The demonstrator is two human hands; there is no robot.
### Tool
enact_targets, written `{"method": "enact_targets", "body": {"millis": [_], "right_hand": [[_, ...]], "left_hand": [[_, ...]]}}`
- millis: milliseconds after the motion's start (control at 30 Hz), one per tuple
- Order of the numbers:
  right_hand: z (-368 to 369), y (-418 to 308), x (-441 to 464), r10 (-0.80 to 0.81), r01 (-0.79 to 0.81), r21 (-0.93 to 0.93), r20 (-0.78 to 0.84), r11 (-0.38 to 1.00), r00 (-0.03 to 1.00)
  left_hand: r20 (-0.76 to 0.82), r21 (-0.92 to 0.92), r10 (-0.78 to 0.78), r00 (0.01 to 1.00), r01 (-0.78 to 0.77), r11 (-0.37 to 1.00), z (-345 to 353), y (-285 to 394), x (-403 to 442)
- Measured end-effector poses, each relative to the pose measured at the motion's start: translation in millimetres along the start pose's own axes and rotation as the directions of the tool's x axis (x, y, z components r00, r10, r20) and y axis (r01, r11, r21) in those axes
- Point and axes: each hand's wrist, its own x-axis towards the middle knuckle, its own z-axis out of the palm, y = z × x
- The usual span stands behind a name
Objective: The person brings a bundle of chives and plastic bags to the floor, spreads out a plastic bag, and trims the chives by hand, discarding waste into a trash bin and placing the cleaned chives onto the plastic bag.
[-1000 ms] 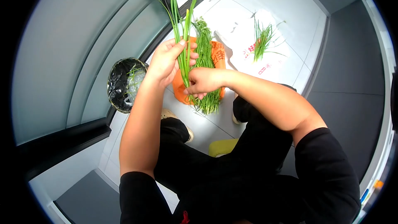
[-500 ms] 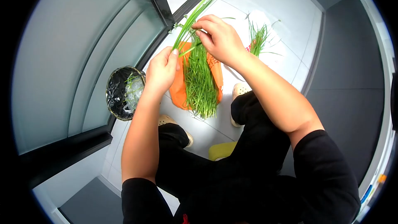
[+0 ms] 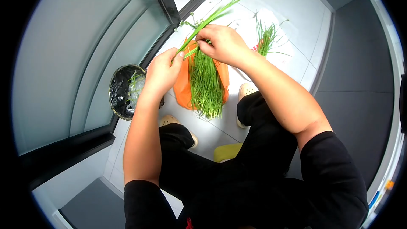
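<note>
A few long green chives (image 3: 210,18) slant up and to the right out of my left hand (image 3: 164,71), whose thumb and fingers pinch them near the lower end. Close by on the right, my right hand (image 3: 224,46) has its fingers bent and pressed together around part of a chive blade at the same small bunch. Beneath both hands a thick pile of chives (image 3: 206,85) lies on an orange bag (image 3: 182,90) on the floor. Small pale flower heads (image 3: 193,22) show just beyond my right hand.
To the left stands a bin (image 3: 120,91) lined with a black bag, holding clear plastic and green scraps. Another bunch of chives (image 3: 266,39) lies on a white bag at the upper right. A frosted glass door (image 3: 85,59) borders the left. My shoes flank the orange bag.
My right hand has come slightly down, its fingers more closed. The held chives now bend further to the right, and the view has shifted a little.
</note>
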Motion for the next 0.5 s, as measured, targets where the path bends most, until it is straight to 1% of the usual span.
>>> {"method": "enact_targets", "body": {"millis": [33, 67, 100, 133, 167, 200, 233, 267, 333, 367, 400, 433, 467, 500], "right_hand": [[1, -2, 0, 0.034, -0.035, -0.037, -0.030, 0.999, 0.999], [5, -3, 1, 0.032, -0.033, -0.035, -0.028, 0.999, 0.999], [11, -4, 2, 0.069, -0.078, -0.093, -0.096, 0.993, 0.993], [16, -3, 2, 0.101, -0.126, -0.149, -0.166, 0.981, 0.981], [20, 2, 3, 0.099, -0.124, -0.149, -0.164, 0.981, 0.981], [23, 11, 6, 0.182, -0.216, -0.130, -0.227, 0.968, 0.957], [23, 15, 11, 0.258, -0.299, -0.108, -0.286, 0.948, 0.923], [17, 16, 13, 0.239, -0.280, -0.114, -0.281, 0.953, 0.929], [6, 15, 20, 0.231, -0.166, 0.179, -0.458, 0.970, 0.858], [-2, -6, 24, 0.225, -0.107, 0.255, -0.493, 0.961, 0.841], [-12, -34, 28, 0.224, -0.040, 0.338, -0.528, 0.940, 0.819], [-10, -60, 32, 0.097, 0.118, 0.352, -0.537, 0.929, 0.838], [-4, -90, 39, -0.057, 0.247, 0.344, -0.480, 0.906, 0.876], [16, -113, 50, -0.162, 0.324, 0.372, -0.405, 0.870, 0.900]], "left_hand": [[0.000, -0.033, -0.003, 1.000, 0.003, 0.999, 1, 3, -1], [0.001, -0.067, -0.007, 1.000, 0.007, 0.998, 2, 5, -2], [-0.002, -0.067, -0.010, 1.000, 0.010, 0.998, 2, 7, -3], [-0.020, -0.020, 0.032, 0.999, -0.032, 0.999, 2, 9, -3], [-0.035, 0.028, 0.075, 0.997, -0.074, 0.997, 1, 9, -2], [-0.040, 0.026, 0.073, 0.997, -0.072, 0.997, 0, 7, -3], [-0.015, 0.001, 0.032, 0.999, -0.032, 0.999, -3, 1, -1], [0.001, -0.025, -0.008, 1.000, 0.008, 1.000, -6, -6, 0], [0.010, -0.036, -0.027, 1.000, 0.028, 0.999, -6, -25, 4], [0.039, -0.006, -0.074, 0.996, 0.074, 0.997, -9, -24, 4], [0.060, 0.011, -0.083, 0.995, 0.082, 0.997, -10, -21, 0], [0.071, 0.098, -0.073, 0.995, 0.066, 0.993, -10, -16, -2], [0.123, 0.114, -0.068, 0.990, 0.054, 0.992, -7, -23, -3], [-0.117, -0.146, 0.125, 0.985, -0.142, 0.979, 4, -35, -1]]}}
